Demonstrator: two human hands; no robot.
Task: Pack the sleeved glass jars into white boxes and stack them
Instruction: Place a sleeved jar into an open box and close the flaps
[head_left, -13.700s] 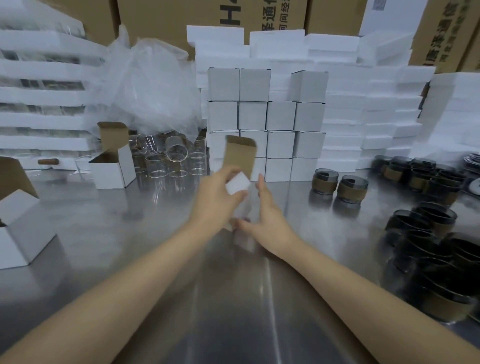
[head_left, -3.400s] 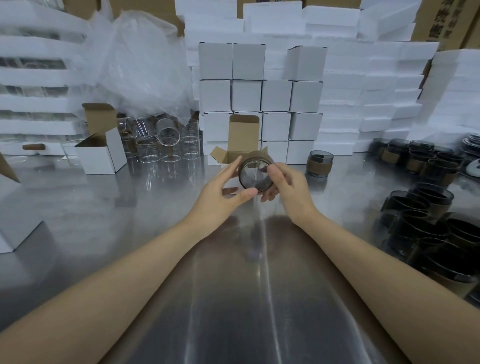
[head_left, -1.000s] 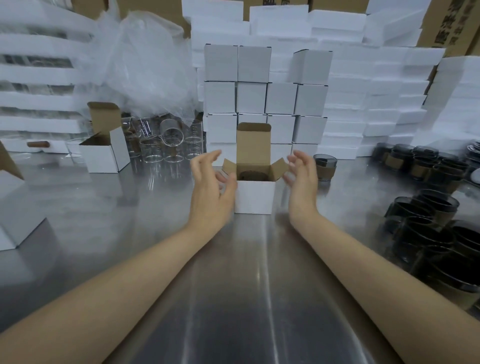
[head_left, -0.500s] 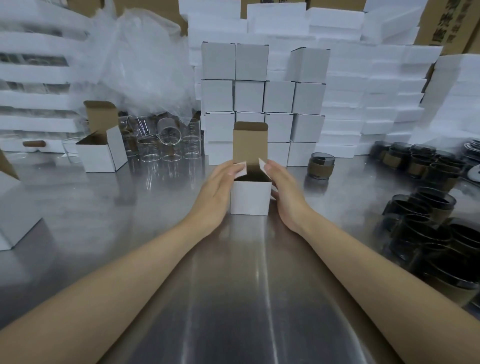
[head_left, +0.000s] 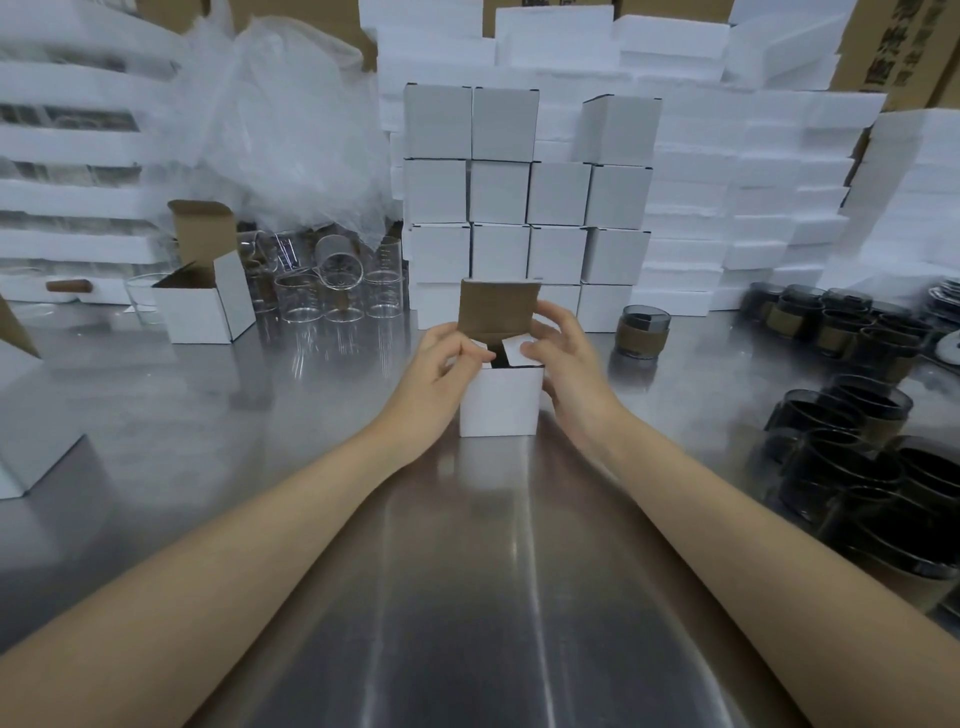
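Head view: reflective stainless-steel table (head_left: 156, 415) fills the lower frame. At the back, tall stacks of white foam trays (head_left: 727, 208) stand against brown cardboard cartons (head_left: 898, 47). In front of the foam, a wall of closed white square boxes (head_left: 524, 192) stands four rows high on the table, the top row incomplete. Crumpled clear plastic sheeting (head_left: 280, 119) lies heaped to the left of that wall. On the right side of the table, a cluster of dark glass jars with brown sleeves (head_left: 857, 467) is packed close together. Clear bare glass jars (head_left: 332, 291) stand below the plastic sheeting. An open white box with a raised brown-lined lid (head_left: 202, 296) sits just left of them. One single dark sleeved jar (head_left: 642, 332) stands alone, near the right of the box wall.

At centre, a small white cardboard box (head_left: 498, 405) stands upright on the table, lid flap raised. Left hand (head_left: 441, 374) and right hand (head_left: 566, 364) grip its two sides, thumbs pressing the white side flaps (head_left: 517, 345) inward over the opening. Box contents are dark and not discernible.
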